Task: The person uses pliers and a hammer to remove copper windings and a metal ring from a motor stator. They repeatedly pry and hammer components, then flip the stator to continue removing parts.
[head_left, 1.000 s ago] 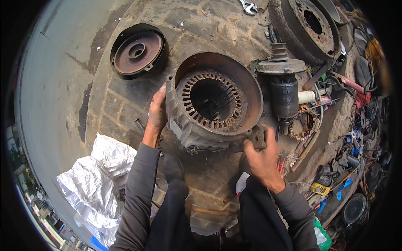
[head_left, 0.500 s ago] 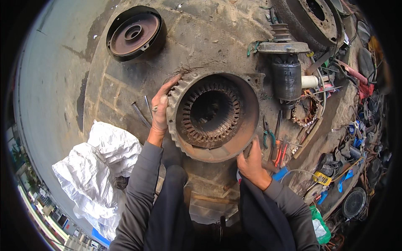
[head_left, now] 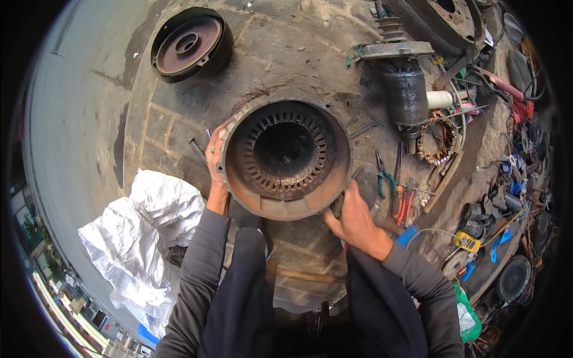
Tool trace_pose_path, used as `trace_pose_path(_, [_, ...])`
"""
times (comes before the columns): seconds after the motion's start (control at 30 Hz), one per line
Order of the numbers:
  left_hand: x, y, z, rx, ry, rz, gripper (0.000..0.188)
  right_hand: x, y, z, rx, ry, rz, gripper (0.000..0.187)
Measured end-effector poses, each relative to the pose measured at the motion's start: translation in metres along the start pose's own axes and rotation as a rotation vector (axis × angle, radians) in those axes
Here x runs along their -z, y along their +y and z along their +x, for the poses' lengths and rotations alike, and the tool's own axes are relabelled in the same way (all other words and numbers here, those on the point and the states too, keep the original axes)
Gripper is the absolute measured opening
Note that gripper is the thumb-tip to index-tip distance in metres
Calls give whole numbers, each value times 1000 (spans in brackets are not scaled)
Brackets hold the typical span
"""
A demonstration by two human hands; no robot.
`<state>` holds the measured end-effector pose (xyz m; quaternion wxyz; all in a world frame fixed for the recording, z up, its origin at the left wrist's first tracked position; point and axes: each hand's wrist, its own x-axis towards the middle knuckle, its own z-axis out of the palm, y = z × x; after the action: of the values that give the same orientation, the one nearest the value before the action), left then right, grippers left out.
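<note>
Presently, the motor housing [head_left: 285,206] is between your hands, ahead of your legs [head_left: 239,298], open end facing you. Your left hand [head_left: 216,156] is curved around its left side; your right hand [head_left: 356,219] clasps its lower-right edge. Expect a heavy, rigid metal body, probably gritty rather than slippery. Grip it externally, on opposite sides, clear of the slotted core [head_left: 289,179].

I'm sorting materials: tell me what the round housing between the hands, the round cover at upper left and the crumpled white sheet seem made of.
Round housing: metal, perhaps cast iron; its inner wall is dull and rusty brown.
Round cover: likely metal; dark rim, reddish-brown face, perhaps rust or old paint.
Crumpled white sheet: probably thin plastic, from its sharp creases and slight sheen.
</note>
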<state>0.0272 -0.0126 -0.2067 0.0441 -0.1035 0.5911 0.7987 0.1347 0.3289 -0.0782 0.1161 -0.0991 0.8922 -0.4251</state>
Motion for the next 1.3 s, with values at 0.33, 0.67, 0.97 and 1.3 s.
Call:
trace_pose_path(0.33, [10, 18, -31, 155, 182, 64, 43, 11, -5, 3, -25, 39, 135, 61])
trace_pose_path(0.67, [11, 17, -68, 158, 257, 135, 38, 38, 5, 4, -116, -79, 163, 65])
trace_pose_path(0.97, [44, 13, -45, 181, 494, 199, 24, 51, 104, -55, -795, 247, 89, 26])
trace_pose_path(1.3, [59, -9, -29, 181, 616, 1067, 51, 25, 142, -80, -811, 187, -248, 30])
